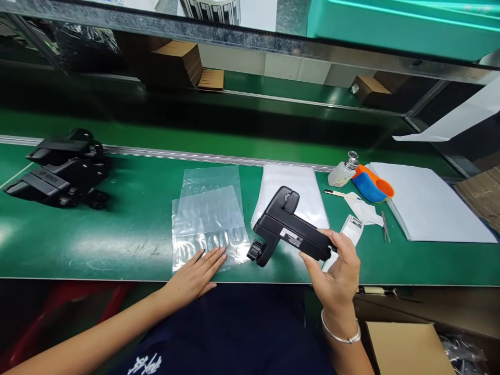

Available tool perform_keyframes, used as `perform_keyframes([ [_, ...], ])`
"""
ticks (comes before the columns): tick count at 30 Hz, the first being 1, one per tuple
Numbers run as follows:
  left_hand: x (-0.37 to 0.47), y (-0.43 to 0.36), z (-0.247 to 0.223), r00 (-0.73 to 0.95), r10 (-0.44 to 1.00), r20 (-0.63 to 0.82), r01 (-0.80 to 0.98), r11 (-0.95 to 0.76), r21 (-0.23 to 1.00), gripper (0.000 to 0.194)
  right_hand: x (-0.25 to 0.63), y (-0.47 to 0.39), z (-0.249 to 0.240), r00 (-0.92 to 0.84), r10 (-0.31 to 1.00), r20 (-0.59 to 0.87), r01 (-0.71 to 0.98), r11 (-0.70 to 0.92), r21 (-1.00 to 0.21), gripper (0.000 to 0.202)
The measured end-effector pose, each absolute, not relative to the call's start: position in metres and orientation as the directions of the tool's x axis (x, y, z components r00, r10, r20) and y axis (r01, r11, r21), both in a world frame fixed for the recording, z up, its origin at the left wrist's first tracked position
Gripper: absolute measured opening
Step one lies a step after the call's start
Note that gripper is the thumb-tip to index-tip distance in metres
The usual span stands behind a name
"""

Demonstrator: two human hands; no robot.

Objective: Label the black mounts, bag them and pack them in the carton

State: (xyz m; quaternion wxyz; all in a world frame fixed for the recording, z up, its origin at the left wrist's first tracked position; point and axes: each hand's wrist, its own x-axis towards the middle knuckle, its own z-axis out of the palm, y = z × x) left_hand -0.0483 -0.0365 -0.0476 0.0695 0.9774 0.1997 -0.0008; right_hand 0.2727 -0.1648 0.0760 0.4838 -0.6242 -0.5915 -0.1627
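My left hand (pixel 199 273) lies flat, fingers stretched out, on the lower edge of some clear plastic bags (pixel 207 213) on the green bench. In my right hand (pixel 338 271) is a black plastic clamp-like device (pixel 289 229), gripped at one end between thumb and fingers. It is held above the bench, tilted, with a white label on its body and a small knob at its lower left. Behind it lies a stack of white plastic sheets or bags (pixel 295 179). A roll or strip of white labels (pixel 353 229) is partly hidden behind my right hand.
Several similar black devices (pixel 66 172) sit at the left. On the right are a pump bottle (pixel 344 171), blue and orange cups (pixel 373 185), tweezers (pixel 385 227) and a white stack (pixel 433 203). A metal shelf edge (pixel 250 39) crosses above; an open carton (pixel 406 349) stands below right.
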Motion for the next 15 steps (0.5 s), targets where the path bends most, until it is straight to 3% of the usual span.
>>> perform_keyframes([
  [3,-0.052,-0.036,-0.044,0.924,0.382,-0.004,0.379,-0.916,0.132,0.056,0.273,-0.165,0.075,0.23,0.585,0.778,0.895,0.187,-0.405,0.073],
  [6,-0.059,-0.037,-0.041,0.926,0.362,0.108,0.349,-0.929,0.124,0.05,0.273,-0.166,0.078,0.331,0.61,0.72,0.831,0.174,-0.529,0.073],
  [10,-0.07,-0.038,-0.035,0.916,0.287,0.282,0.294,-0.956,0.016,0.04,0.271,-0.164,0.088,0.595,0.704,0.387,0.595,-0.062,-0.802,0.062],
  [12,-0.074,-0.038,-0.033,0.912,0.258,0.319,0.276,-0.961,-0.013,0.04,0.27,-0.16,0.092,0.651,0.723,0.23,0.476,-0.152,-0.866,0.056],
  [15,-0.081,-0.038,-0.03,0.916,0.258,0.307,0.265,-0.964,0.019,0.046,0.271,-0.154,0.092,0.665,0.736,0.124,0.386,-0.197,-0.901,0.054],
])
